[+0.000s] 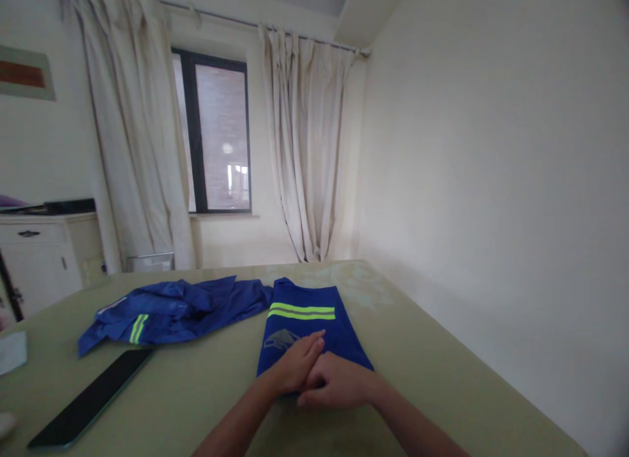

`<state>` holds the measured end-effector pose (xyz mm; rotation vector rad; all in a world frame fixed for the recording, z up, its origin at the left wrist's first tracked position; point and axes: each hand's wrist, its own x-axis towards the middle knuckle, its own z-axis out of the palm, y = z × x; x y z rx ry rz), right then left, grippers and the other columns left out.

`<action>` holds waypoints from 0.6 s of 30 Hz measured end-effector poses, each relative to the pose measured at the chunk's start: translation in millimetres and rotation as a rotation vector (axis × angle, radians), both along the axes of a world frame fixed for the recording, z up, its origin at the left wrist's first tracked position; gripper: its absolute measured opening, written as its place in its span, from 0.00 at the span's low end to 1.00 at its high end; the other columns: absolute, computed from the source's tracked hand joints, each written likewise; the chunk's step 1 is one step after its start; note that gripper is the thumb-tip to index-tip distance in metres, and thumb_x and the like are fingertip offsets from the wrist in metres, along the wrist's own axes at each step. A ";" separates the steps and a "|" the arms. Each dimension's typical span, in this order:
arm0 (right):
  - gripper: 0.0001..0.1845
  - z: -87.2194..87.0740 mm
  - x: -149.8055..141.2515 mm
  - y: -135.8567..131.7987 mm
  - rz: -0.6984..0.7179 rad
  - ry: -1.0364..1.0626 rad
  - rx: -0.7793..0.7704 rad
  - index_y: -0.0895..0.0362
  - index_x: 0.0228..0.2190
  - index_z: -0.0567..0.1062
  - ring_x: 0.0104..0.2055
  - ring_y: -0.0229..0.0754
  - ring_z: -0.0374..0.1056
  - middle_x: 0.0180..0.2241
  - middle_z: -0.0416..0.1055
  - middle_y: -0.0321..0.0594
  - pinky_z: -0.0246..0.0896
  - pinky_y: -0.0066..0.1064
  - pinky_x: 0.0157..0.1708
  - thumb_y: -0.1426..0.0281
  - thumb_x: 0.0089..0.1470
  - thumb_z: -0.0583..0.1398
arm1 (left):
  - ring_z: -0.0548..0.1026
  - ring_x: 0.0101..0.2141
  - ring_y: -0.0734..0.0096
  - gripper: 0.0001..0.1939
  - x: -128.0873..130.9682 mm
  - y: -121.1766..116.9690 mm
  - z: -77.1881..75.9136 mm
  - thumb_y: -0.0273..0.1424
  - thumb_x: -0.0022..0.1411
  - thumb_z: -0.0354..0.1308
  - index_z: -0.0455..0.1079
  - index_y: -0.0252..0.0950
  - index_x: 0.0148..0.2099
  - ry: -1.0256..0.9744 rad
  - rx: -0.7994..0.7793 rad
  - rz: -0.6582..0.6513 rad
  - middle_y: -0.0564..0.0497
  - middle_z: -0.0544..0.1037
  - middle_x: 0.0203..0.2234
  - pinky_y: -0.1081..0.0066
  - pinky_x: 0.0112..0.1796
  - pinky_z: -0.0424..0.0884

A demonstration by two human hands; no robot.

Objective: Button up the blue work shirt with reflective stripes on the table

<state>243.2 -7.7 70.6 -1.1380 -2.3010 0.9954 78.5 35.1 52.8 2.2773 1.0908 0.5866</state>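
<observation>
A folded blue garment (307,296) with yellow-green and grey reflective stripes and a grey print lies on the table in front of me. Over its near edge my two hands meet and touch. My left hand (297,364) is open, its fingers stretched toward the upper right across the garment. Against it rests my right hand (341,380), closed, with curled fingers and the thumb low; anything inside it is hidden. Left of the folded piece, a crumpled blue garment (179,306) with similar stripes and a pale strip is spread loosely, touching or nearly touching it.
A long flat black panel (93,398) lies at the front left of the greenish table (417,352). A pale sheet (12,352) is at the left edge. Beyond stand a white cabinet (39,254), curtains (309,143) and a window (223,136). A wall (491,182) borders the right.
</observation>
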 end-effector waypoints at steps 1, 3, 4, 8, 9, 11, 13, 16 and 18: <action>0.18 3.0 11.2 0.8 0.029 0.035 -0.026 0.55 0.24 0.82 0.29 0.41 0.71 0.23 0.77 0.34 0.65 0.28 0.34 0.53 0.51 0.64 | 0.59 0.66 0.61 0.30 -1.2 -4.7 -5.5 0.47 0.73 0.34 0.60 0.41 0.68 0.060 0.003 -0.026 0.45 0.64 0.65 0.54 0.65 0.53; 0.23 4.2 31.5 5.0 -0.019 0.139 -0.028 0.56 0.25 0.82 0.31 0.42 0.72 0.25 0.78 0.37 0.65 0.30 0.37 0.53 0.58 0.58 | 0.52 0.68 0.54 0.31 -6.2 -15.2 -14.3 0.51 0.71 0.39 0.57 0.45 0.69 0.169 0.045 -0.059 0.44 0.58 0.68 0.43 0.65 0.47; 0.24 2.4 40.3 7.8 -0.112 0.216 -0.019 0.57 0.27 0.81 0.33 0.42 0.73 0.27 0.78 0.38 0.65 0.30 0.38 0.52 0.58 0.57 | 0.50 0.69 0.50 0.32 -8.9 -21.2 -17.2 0.53 0.68 0.44 0.55 0.48 0.70 0.203 0.075 -0.065 0.44 0.55 0.69 0.40 0.64 0.45; 0.27 -15.2 69.5 19.7 -0.517 0.406 -0.004 0.58 0.34 0.79 0.40 0.46 0.74 0.36 0.78 0.45 0.67 0.31 0.36 0.47 0.54 0.57 | 0.51 0.68 0.48 0.33 -15.6 -45.6 -21.8 0.51 0.63 0.56 0.59 0.52 0.67 0.219 0.151 -0.023 0.45 0.54 0.69 0.41 0.65 0.46; 0.28 -20.6 75.4 22.5 -0.592 0.419 -0.008 0.58 0.36 0.78 0.42 0.47 0.73 0.38 0.78 0.46 0.67 0.31 0.36 0.46 0.53 0.57 | 0.53 0.68 0.51 0.28 -16.8 -50.5 -22.0 0.48 0.66 0.53 0.62 0.52 0.66 0.200 0.141 -0.001 0.46 0.57 0.68 0.42 0.65 0.46; 0.29 -30.9 84.6 27.4 -0.704 0.424 -0.025 0.57 0.38 0.76 0.45 0.48 0.73 0.41 0.76 0.47 0.68 0.33 0.38 0.45 0.53 0.55 | 0.55 0.67 0.56 0.23 -20.7 -57.8 -22.3 0.45 0.71 0.46 0.67 0.49 0.63 0.126 0.084 0.034 0.48 0.62 0.66 0.45 0.66 0.45; 0.28 -38.4 89.5 30.5 -0.772 0.430 -0.064 0.56 0.40 0.74 0.46 0.47 0.72 0.44 0.75 0.47 0.69 0.34 0.41 0.45 0.56 0.53 | 0.55 0.68 0.58 0.26 -27.3 -62.6 -22.7 0.46 0.71 0.42 0.66 0.43 0.64 0.025 -0.058 0.101 0.48 0.62 0.66 0.49 0.67 0.44; 0.27 -40.2 87.7 29.8 -0.831 0.479 -0.135 0.54 0.44 0.72 0.49 0.47 0.72 0.49 0.73 0.50 0.70 0.35 0.44 0.47 0.60 0.49 | 0.54 0.68 0.54 0.34 -39.2 -66.5 -24.3 0.52 0.68 0.44 0.64 0.35 0.66 -0.166 -0.377 0.281 0.44 0.61 0.66 0.50 0.67 0.47; 0.29 -35.7 81.1 25.8 -0.844 0.543 -0.217 0.53 0.50 0.69 0.52 0.48 0.72 0.55 0.69 0.53 0.71 0.34 0.43 0.46 0.61 0.48 | 0.60 0.65 0.53 0.37 -43.7 -67.5 -26.9 0.56 0.66 0.46 0.65 0.35 0.65 -0.378 -0.548 0.372 0.44 0.65 0.64 0.50 0.65 0.54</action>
